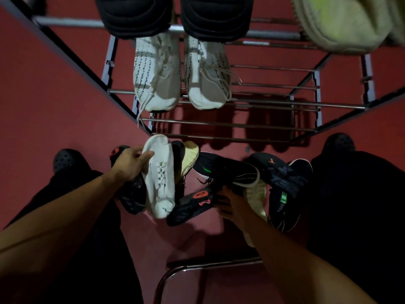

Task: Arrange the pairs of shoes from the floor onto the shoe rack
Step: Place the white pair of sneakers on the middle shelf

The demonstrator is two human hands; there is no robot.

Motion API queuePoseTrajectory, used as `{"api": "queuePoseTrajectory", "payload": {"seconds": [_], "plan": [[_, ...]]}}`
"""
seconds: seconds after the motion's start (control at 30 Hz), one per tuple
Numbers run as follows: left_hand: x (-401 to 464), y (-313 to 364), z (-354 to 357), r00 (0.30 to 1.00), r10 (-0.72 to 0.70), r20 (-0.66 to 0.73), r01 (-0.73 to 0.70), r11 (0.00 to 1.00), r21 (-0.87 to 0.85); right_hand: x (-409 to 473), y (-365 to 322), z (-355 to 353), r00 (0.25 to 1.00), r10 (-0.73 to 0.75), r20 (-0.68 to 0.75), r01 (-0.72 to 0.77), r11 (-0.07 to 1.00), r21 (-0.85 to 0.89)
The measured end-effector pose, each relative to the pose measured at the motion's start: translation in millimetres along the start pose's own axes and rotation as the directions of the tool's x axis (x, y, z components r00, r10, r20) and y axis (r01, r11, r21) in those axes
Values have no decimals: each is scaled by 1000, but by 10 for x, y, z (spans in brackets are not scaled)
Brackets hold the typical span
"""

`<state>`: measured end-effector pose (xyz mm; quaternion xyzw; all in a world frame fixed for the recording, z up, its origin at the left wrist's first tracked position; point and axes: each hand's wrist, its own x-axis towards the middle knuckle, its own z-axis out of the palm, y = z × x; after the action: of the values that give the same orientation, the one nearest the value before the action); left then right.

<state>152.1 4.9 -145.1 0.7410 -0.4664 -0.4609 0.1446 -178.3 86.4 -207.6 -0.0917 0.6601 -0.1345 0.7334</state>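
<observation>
A metal shoe rack (241,125) stands ahead on the red floor. A white knit pair (179,77) sits on its middle shelf, a black pair (175,16) on the top bars, and a pale green shoe (341,25) at the top right. Below lies a pile of shoes. My left hand (131,161) grips a white-soled shoe (161,178) turned sole up. My right hand (232,205) holds a black shoe with orange marks (192,205) at its heel end.
More dark sneakers (282,178) with green and orange marks lie at the right of the pile, with a cream shoe (190,156) among them. My black-clad legs and black clogs (65,159) flank the pile. A curved metal bar (197,268) crosses the floor near me.
</observation>
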Motion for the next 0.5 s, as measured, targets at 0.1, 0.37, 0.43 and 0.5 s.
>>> {"api": "queuePoseTrajectory", "payload": {"seconds": [0.1, 0.37, 0.43, 0.5], "plan": [[-36, 36, -109, 1000, -24, 16, 22, 995, 95, -65, -102, 75, 999, -31, -31, 28, 996, -88], [-132, -197, -240, 961, -268, -68, 276, 933, 229, -219, -255, 76, 989, -102, -104, 83, 981, -175], [-139, -265, -267, 943, -312, -116, 333, 897, 292, -248, -255, 14, 990, -79, -118, 58, 984, -167], [-169, -295, -301, 920, -345, -189, 390, 857, 336, -286, -256, -43, 989, -76, -127, 55, 985, -166]]}}
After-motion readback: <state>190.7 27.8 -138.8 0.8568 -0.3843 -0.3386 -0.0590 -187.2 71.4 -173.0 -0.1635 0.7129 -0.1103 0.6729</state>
